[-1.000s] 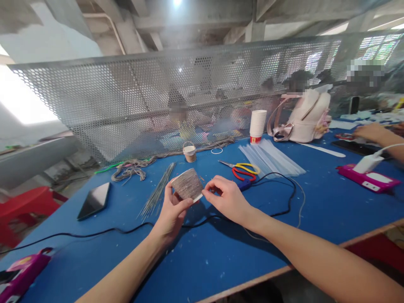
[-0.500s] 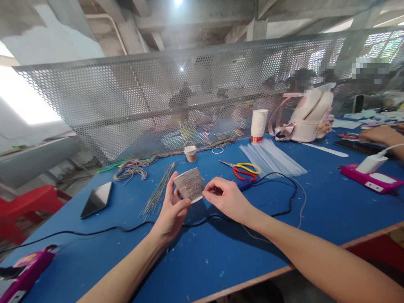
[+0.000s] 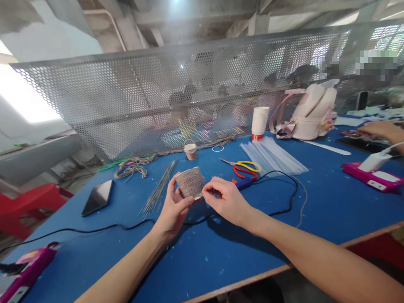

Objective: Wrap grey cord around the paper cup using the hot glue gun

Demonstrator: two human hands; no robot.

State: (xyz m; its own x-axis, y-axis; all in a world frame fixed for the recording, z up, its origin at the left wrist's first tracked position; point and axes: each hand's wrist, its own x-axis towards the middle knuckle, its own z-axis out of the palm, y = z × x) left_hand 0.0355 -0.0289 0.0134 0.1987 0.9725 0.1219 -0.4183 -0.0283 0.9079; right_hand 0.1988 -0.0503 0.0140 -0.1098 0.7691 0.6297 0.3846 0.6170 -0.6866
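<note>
At the near left, a purple power strip (image 3: pixel 30 269) is lying on the blue table (image 3: pixel 189 269). Just beyond it, a black cable (image 3: pixel 78 230) is running across the tabletop and passing beneath our forearms.

Above the middle of the table, we are holding a cord-wound cup (image 3: pixel 190 183) tilted in our left hand (image 3: pixel 172 216), the thumb pressing on the near side and the fingers wrapping around the left. Our right hand (image 3: pixel 225 200) is bringing its thumb and fingers together at the cup's right edge; we cannot tell whether they are pinching any cord.

To the left, a phone (image 3: pixel 97 197) is lying flat, and thin wires (image 3: pixel 159 191) are fanning out between it and the cup. Behind our right hand, a blue tool (image 3: pixel 244 184) is resting near red-and-yellow scissors (image 3: pixel 248 166). Farther right, a pink power strip (image 3: pixel 369 179) is bearing a white charger (image 3: pixel 375 160).

Beyond these, translucent strips (image 3: pixel 273 158) are spreading in front of stacked paper cups (image 3: pixel 260 122). A little bucket (image 3: pixel 191 154) is standing near a white ring (image 3: pixel 217 148), and loose cord (image 3: pixel 131 168) is trailing along the back. A bag (image 3: pixel 312 113) is sitting before the perforated screen (image 3: pixel 126 101), while another person's hand (image 3: pixel 377 129) is reaching in at the far right.
</note>
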